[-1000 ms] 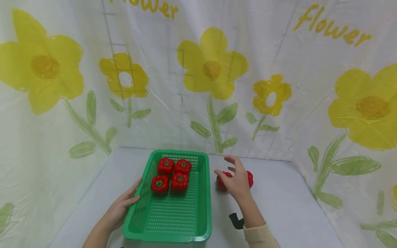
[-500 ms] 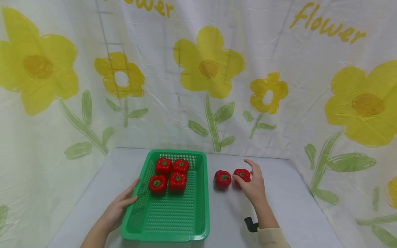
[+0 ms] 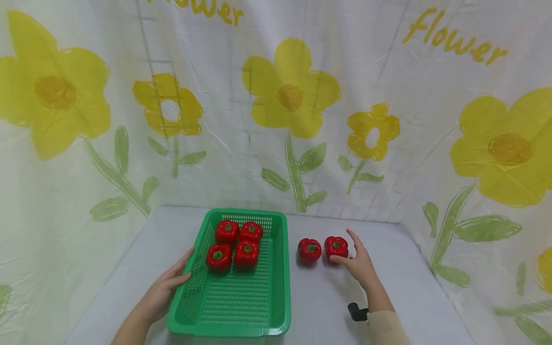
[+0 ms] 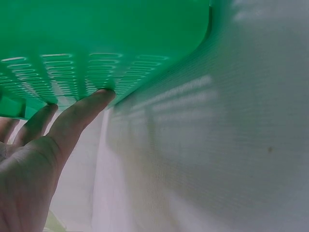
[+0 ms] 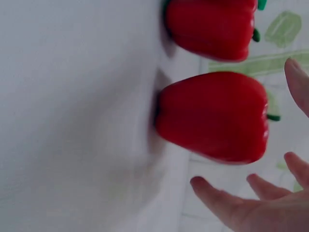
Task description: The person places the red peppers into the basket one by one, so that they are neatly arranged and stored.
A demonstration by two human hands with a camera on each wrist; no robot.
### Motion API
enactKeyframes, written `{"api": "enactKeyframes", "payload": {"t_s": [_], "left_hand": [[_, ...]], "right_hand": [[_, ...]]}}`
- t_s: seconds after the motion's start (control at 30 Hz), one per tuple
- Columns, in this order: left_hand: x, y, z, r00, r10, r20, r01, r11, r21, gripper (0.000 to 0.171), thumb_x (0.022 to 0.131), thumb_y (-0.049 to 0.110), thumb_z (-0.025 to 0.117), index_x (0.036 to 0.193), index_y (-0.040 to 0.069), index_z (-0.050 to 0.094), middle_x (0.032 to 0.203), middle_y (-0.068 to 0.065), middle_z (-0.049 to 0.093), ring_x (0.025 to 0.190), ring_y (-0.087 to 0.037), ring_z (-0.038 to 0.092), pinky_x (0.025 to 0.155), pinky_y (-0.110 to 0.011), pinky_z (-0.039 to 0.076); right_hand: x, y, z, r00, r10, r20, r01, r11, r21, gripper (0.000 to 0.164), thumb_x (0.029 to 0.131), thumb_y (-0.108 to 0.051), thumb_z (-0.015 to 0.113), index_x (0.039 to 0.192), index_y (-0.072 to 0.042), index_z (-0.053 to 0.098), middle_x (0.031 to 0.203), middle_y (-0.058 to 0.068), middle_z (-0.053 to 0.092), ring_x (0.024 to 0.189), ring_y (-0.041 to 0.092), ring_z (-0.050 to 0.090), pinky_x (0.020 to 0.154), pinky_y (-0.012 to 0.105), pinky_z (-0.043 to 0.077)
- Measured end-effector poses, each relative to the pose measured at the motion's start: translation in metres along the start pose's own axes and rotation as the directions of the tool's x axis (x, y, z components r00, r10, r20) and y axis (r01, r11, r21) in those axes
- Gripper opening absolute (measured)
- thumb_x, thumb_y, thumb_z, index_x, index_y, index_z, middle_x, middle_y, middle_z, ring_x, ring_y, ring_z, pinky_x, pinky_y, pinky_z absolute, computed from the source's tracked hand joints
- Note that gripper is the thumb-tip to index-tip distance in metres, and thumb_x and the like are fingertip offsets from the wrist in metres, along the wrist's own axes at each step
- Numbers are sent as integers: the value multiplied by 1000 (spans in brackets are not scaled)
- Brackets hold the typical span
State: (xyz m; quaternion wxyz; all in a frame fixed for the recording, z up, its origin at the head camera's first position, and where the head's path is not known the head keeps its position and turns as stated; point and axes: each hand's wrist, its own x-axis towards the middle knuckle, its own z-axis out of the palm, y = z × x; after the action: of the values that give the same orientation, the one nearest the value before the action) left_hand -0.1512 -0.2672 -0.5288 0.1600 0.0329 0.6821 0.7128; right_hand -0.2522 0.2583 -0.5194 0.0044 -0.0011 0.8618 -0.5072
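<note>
My left hand (image 3: 160, 293) touches the left side wall of a green plastic basket (image 3: 281, 287) with relaxed, nearly straight fingers; in the left wrist view its fingertips press on the slotted wall (image 4: 58, 72). Several red bell peppers (image 3: 247, 254) with green stems sit upright at the far end of the basket. To the right of the basket stand two more on the table: a nearer-left bell pepper (image 3: 309, 251) and a right bell pepper (image 3: 336, 248). My right hand (image 3: 361, 263) is spread beside the right one, thumb and fingers apart, holding nothing; the right wrist view shows that pepper (image 5: 212, 118) between thumb and fingers.
The white table (image 3: 327, 306) runs back to a hanging curtain (image 3: 224, 158) printed with yellow flowers. A black wrist-camera mount (image 3: 357, 312) sticks out from the right wrist, low over the table.
My right hand has moved rightward, past the left loose pepper to the right side of the other one, and slightly down. The left hand and the basket with its peppers stay put.
</note>
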Motion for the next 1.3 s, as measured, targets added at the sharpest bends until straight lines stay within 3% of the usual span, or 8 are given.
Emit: {"api": "enactKeyframes", "payload": {"t_s": [0.27,0.5,0.7,0.9,1.07,1.3], "left_hand": [[0,1,0,1000,6,7,-6,1000,7,69,107,26,45,164,26,5,171,-5,-5,155,-34,-2,99,-12,42],[-2,1,0,1000,8,2,-8,1000,-2,69,107,25,45,164,26,6,171,-5,-5,155,-34,-3,100,-13,42],[0,0,1,1000,3,3,-3,999,40,69,106,26,45,164,25,7,171,-5,-4,156,-36,-4,118,-38,27],[-1,0,0,1000,13,-17,-12,999,51,68,107,27,44,164,27,8,171,-4,-2,155,-34,1,113,-32,39],[-1,0,0,1000,19,-7,-19,998,62,68,107,27,44,164,27,7,171,-5,-3,155,-36,1,118,-47,30],[0,-1,-2,1000,11,5,-11,998,54,68,107,28,44,164,27,7,171,-5,-3,155,-35,-1,112,-28,39]], "right_hand": [[6,19,-1,995,45,94,-53,995,84,100,84,-24,83,162,-22,21,168,17,17,151,50,17,115,60,35],[7,28,2,996,42,80,-49,995,85,87,90,-22,77,161,-20,26,166,19,24,147,50,30,111,56,42],[4,32,-1,996,79,43,-82,993,80,81,90,-20,76,158,-21,33,161,19,34,142,47,42,106,52,48],[4,25,-3,998,64,26,-67,990,125,82,87,-22,81,156,-15,36,156,19,38,143,45,39,107,53,48],[2,17,-5,999,26,-20,-23,991,133,83,85,-20,82,154,-12,36,160,16,35,148,42,32,111,55,43],[0,2,-7,998,-9,-61,18,990,142,91,81,-26,87,153,-12,33,156,14,39,146,39,36,108,55,46]]}}
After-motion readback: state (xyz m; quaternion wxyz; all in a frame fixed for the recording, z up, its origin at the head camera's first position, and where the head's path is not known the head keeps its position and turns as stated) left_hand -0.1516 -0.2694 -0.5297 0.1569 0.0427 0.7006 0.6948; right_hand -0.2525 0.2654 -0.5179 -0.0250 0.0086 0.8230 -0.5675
